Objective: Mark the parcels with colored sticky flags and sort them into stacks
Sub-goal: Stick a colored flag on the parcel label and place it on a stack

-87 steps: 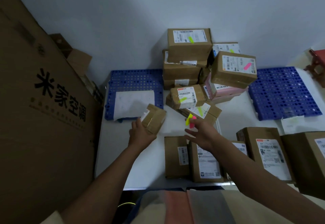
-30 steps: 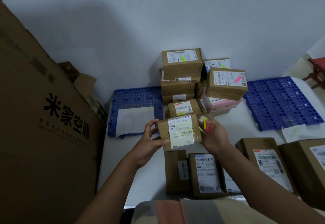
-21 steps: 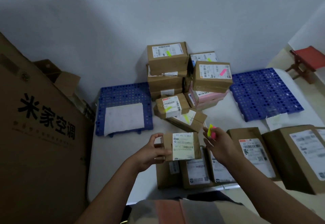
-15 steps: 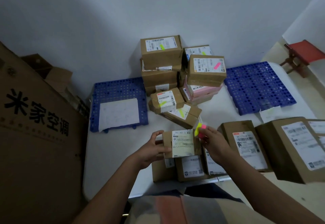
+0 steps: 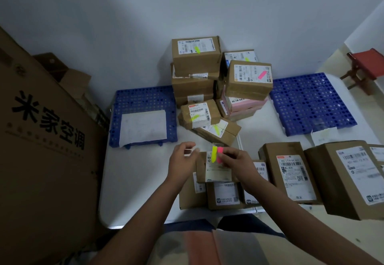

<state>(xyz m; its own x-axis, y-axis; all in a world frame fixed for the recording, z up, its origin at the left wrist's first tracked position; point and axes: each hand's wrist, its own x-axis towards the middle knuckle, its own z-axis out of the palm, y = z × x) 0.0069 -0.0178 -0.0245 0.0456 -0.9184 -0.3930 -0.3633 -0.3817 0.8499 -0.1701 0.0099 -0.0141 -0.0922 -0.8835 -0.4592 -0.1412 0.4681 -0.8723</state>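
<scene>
A small brown parcel point(image 5: 216, 171) with a white label lies on top of a row of brown parcels point(image 5: 224, 196) at the table's front edge. My right hand point(image 5: 239, 165) pinches a pad of yellow and pink sticky flags point(image 5: 216, 154) just above the parcel's far edge. My left hand point(image 5: 181, 160) hovers at the parcel's left end, with fingers loosely curled and nothing between them. Behind, a stack of parcels with yellow flags point(image 5: 195, 57) stands beside a parcel with a pink flag point(image 5: 249, 77) on pink boxes.
Two larger labelled parcels point(image 5: 291, 173) point(image 5: 349, 179) sit at the front right. Blue perforated pallets lie at the left point(image 5: 143, 100) and right point(image 5: 311, 102) of the white table point(image 5: 135, 181). A big printed carton point(image 5: 41, 140) walls the left side. A red stool point(image 5: 367, 65) stands far right.
The small parcel went from held up in both hands to lying on the front row. My left hand has let go of it. My right hand brought the flags over it.
</scene>
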